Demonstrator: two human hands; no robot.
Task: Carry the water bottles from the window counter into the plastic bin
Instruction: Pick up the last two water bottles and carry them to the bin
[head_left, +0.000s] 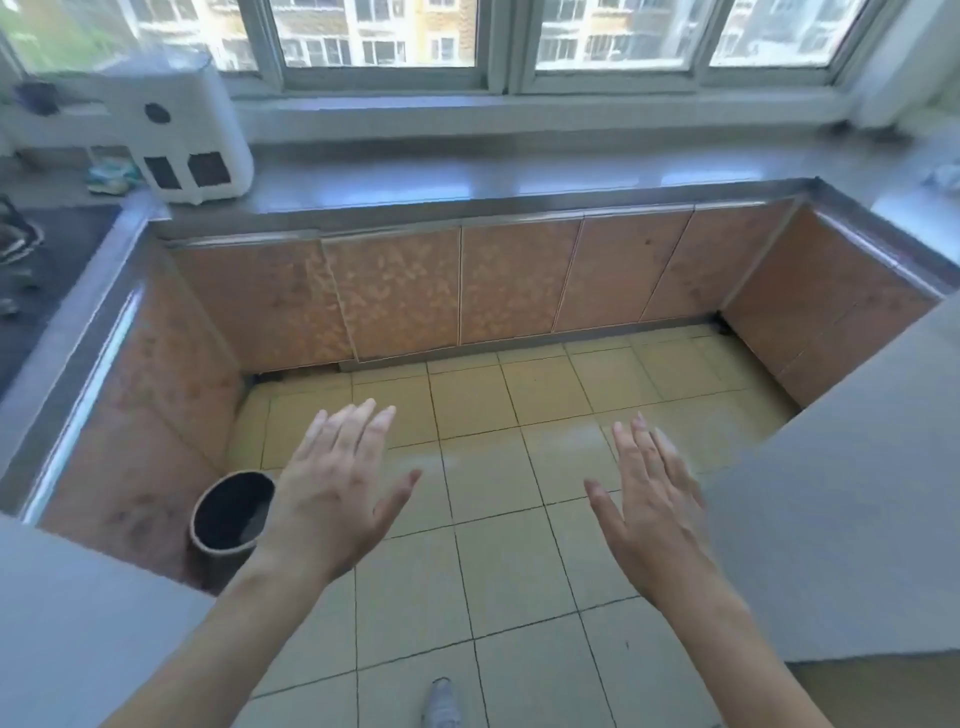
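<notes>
Hands, left and right, are spread flat and hold nothing above the floor, and neither bottles nor bin are seen, the counter under the window looks bare, so I cannot judge how much is done.

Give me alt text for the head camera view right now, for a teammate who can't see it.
Both the left hand and the right hand are open and empty, held out above a tiled floor in front of a grey window counter. No water bottles or plastic bin show; a white appliance stands at the counter's left end, and a dark round bin on the floor.
</notes>
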